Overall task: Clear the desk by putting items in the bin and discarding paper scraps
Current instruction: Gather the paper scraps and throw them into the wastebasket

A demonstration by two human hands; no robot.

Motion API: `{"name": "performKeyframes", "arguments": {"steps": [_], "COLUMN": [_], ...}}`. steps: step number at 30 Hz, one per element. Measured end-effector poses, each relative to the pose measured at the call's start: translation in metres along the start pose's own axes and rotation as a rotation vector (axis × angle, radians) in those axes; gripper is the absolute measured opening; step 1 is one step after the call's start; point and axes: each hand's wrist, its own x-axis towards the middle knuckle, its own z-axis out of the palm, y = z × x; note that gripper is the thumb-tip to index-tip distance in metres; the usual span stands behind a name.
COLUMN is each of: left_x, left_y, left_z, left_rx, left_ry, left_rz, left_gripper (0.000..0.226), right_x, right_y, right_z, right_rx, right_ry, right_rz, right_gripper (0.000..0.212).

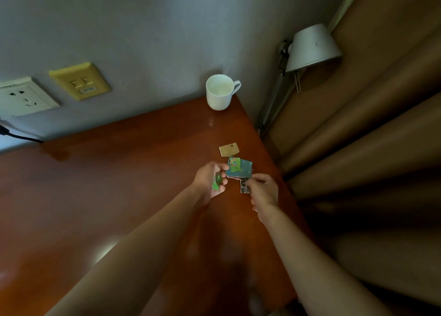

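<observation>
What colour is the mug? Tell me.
The mug is white, seen best in the head view.

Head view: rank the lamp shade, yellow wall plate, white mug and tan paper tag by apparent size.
1-2. lamp shade and yellow wall plate: too alike to rank.
3. white mug.
4. tan paper tag, smallest.

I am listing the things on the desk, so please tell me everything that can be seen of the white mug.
The white mug looks like plain glossy ceramic, with no print visible. It stands upright, and its inside looks empty. Its loop handle points to the right. It stands at the far right corner of the desk, close to the wall, well apart from the paper scraps. Only the desk touches it.
</observation>
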Motion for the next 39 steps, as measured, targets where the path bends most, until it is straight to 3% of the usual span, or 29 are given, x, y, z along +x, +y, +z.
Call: {"name": "performKeyframes", "arguments": {"steps": [3,6,10,13,16,20,30,36,39], "left_x": [0.007,0.015,0.022,0.021,0.026,0.032,0.022,0.018,0.020], "left_y": [-0.002,-0.005,-0.006,0.000,0.002,0.004,0.008,0.005,0.004], "left_z": [0.005,0.009,0.013,0.018,0.022,0.025,0.031,0.025,0.022], "left_rx": [0.178,0.470,1.007,1.336,1.505,1.593,1.710,1.645,1.490], "left_ry": [0.040,0.041,0.078,0.092,0.103,0.154,0.299,0.291,0.229], "left_rz": [0.039,0.230,0.510,0.604,0.639,0.635,0.602,0.594,0.516], "left_gripper": [0.019,0.011,0.043,0.056,0.062,0.063,0.057,0.043,0.036], "right_x": [0.009,0.009,0.004,0.006,0.009,0.013,0.014,0.014,0.013], "right_y": [0.008,0.013,0.013,0.009,0.005,0.002,0.001,-0.003,-0.005], "right_z": [-0.005,-0.006,-0.003,-0.003,-0.005,-0.007,-0.005,-0.001,-0.001], "right_rx": [-0.266,-0.549,-0.672,-0.699,-0.735,-0.755,-0.749,-0.781,-0.797], "right_ry": [0.048,0.057,0.100,0.095,0.076,0.047,0.037,0.028,0.023], "right_rz": [-0.123,-0.209,-0.260,-0.271,-0.275,-0.259,-0.226,-0.203,-0.189], "right_gripper": [0.035,0.056,0.064,0.063,0.057,0.048,0.051,0.044,0.042]}}
